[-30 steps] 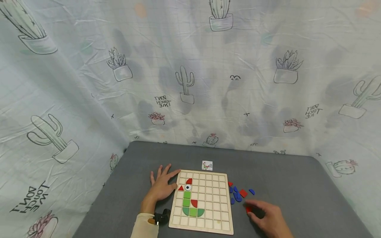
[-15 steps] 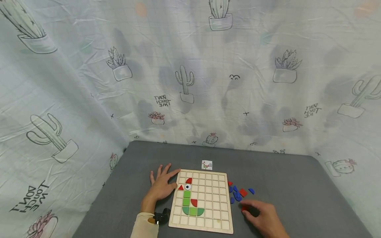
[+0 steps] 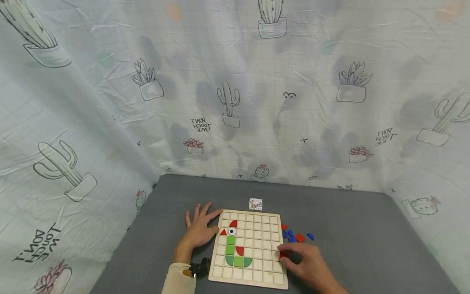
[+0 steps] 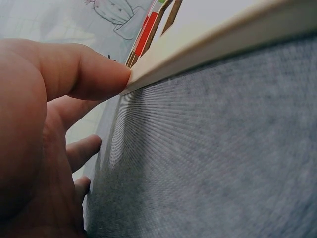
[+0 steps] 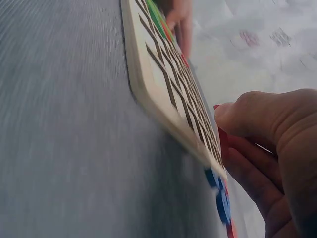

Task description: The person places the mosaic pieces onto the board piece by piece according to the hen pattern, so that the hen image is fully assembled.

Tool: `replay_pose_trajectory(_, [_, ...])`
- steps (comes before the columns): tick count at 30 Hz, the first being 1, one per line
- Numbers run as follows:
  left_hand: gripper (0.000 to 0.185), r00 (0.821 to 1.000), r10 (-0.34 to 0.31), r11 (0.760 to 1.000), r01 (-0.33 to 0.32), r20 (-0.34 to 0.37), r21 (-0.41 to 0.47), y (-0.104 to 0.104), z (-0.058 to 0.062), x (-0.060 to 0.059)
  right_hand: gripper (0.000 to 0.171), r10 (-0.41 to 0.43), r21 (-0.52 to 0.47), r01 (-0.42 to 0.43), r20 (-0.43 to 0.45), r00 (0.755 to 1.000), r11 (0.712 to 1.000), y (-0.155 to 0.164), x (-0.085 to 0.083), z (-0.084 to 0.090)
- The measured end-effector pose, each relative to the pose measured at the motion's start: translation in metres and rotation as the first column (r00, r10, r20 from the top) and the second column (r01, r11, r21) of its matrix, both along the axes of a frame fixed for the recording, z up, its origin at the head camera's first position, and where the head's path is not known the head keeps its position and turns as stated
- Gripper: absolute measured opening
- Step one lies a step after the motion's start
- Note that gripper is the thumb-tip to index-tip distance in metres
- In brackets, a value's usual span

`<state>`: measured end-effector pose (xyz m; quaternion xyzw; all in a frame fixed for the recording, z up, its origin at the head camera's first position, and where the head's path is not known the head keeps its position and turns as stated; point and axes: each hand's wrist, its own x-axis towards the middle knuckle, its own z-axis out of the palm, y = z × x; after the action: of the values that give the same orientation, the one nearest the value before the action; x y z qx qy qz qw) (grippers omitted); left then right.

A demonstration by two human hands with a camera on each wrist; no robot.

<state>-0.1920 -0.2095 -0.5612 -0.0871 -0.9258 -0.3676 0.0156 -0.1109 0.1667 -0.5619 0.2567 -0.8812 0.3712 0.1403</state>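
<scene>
Nearest the table's front edge, the right hand pinches a small red piece between thumb and fingers at the right edge of the wooden board; whether the piece touches the rim cannot be told, and its shape is mostly hidden. Held tilted or turned wrong, it could catch on the thin dividers. Toward the board's lower left, a green square sits between two green curved pieces; a careless fingertip could lift such seated shapes. The left hand, fingers spread, rests its thumb on the left edge and its index finger at the far-left corner; should that steadying pressure slacken, the board might slide. Blue pieces and a red square lie just beyond the right edge, where passing knuckles could scatter them. Past the far edge lies a printed card.
</scene>
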Motion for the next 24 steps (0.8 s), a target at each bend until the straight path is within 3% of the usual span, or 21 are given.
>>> replay_pose_trajectory(7, [0.061,1.000,0.000,1.000,0.000,0.002,0.004,0.001,0.001,0.001,0.029,0.149,-0.044,-0.148,0.027,0.989,0.988,-0.022,-0.010,0.001])
replay_pose_trajectory(17, [0.061,1.000,-0.009,1.000,0.009,-0.004,0.012,0.001,0.001,0.002,0.027,0.237,-0.010,-0.237,0.080,0.968,0.971,-0.045,-0.021,-0.002])
replay_pose_trajectory(24, [0.062,1.000,-0.001,1.000,0.001,-0.010,0.007,0.000,0.001,0.001,0.034,0.259,0.025,-0.259,0.002,0.966,0.965,-0.058,-0.026,-0.002])
